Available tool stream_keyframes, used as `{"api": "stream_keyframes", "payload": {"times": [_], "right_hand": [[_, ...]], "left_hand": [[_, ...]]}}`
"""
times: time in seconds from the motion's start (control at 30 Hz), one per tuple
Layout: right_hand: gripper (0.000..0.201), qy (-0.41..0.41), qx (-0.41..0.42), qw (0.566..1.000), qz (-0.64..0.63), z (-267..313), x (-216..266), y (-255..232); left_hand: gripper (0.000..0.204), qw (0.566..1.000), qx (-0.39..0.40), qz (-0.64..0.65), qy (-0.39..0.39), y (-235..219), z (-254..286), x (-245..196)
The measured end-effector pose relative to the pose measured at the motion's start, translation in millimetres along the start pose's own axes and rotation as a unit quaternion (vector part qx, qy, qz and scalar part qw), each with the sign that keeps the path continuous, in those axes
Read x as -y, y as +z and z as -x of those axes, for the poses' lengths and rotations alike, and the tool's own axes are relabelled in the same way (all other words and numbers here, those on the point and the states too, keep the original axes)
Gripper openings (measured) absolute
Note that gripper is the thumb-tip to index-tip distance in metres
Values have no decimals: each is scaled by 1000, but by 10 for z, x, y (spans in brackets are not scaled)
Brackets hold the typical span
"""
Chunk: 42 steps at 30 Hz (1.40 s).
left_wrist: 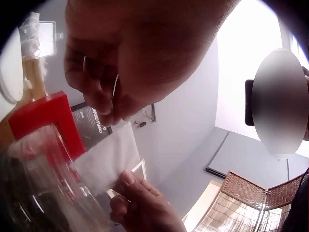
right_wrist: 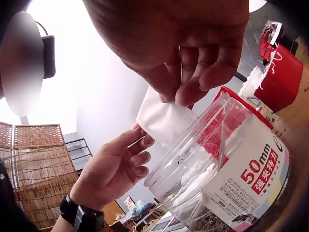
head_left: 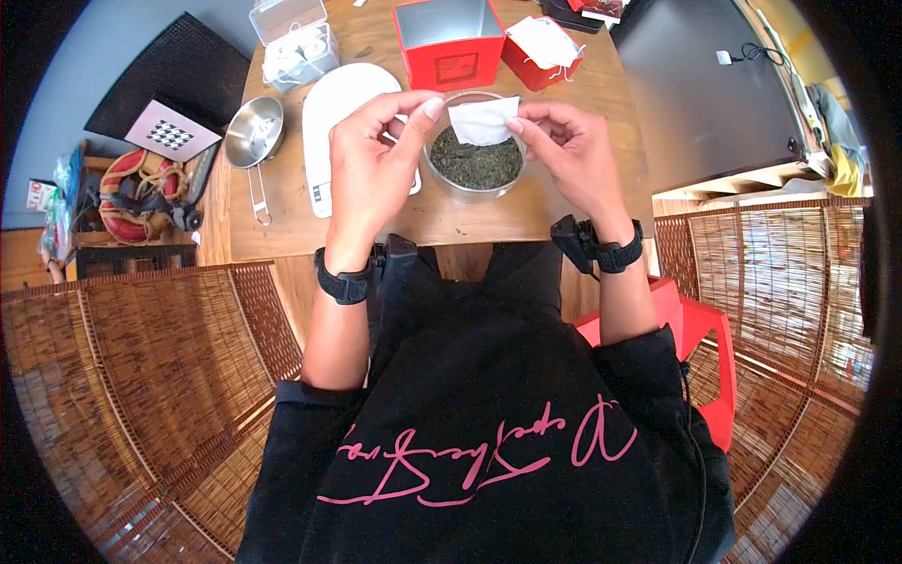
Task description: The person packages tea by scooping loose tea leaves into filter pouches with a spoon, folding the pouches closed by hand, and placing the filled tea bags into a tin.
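Note:
A small white tea bag is held up over a round clear tub of dark green dried leaves. My right hand pinches the bag's right side between thumb and forefinger. On the opposite side, my left hand brings thumb and index fingertip together at the bag's edge. In the right wrist view, the bag overlaps the tub's rim, and a printed label wraps the tub's side. The left wrist view has the bag between both hands, its upper corner at the left fingertips.
Left of the tub lies a white scale, with a metal long-handled cup beyond it. An open red tin and a smaller red box of white bags with strings stand behind. A clear box holds white rolled items.

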State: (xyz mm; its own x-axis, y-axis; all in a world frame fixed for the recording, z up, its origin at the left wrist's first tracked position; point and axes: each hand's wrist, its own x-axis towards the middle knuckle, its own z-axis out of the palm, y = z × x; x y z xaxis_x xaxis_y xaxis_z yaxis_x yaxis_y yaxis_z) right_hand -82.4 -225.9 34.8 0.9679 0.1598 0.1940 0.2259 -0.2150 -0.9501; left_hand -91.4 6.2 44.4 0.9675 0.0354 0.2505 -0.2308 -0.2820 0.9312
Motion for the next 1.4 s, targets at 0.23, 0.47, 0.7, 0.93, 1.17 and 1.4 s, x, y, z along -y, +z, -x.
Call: {"api": "stream_keyframes", "payload": {"times": [0.23,0.47,0.7,0.93,1.17,1.4], "right_hand": [[22,13,7,997,-69,-116,-56,-51],[23,15,-15,999,-35,-425,-56,-342],[20,-5,-64,996,55,-1038,-133,-715],[23,-29,-91,951,295,-1355,-196,-734],[43,-104,-53,868,483,-1419,-405,-761],[57,-112,-5,901,420,-1241,-525,-651]], "left_hand": [[36,996,38,-80,28,0,-224,95],[50,981,53,-173,67,33,-455,204],[50,978,51,-192,62,64,-512,196],[47,982,65,-174,43,26,-390,148],[44,980,78,-180,39,-21,-268,187],[40,984,57,-162,58,-64,-262,249]]}}
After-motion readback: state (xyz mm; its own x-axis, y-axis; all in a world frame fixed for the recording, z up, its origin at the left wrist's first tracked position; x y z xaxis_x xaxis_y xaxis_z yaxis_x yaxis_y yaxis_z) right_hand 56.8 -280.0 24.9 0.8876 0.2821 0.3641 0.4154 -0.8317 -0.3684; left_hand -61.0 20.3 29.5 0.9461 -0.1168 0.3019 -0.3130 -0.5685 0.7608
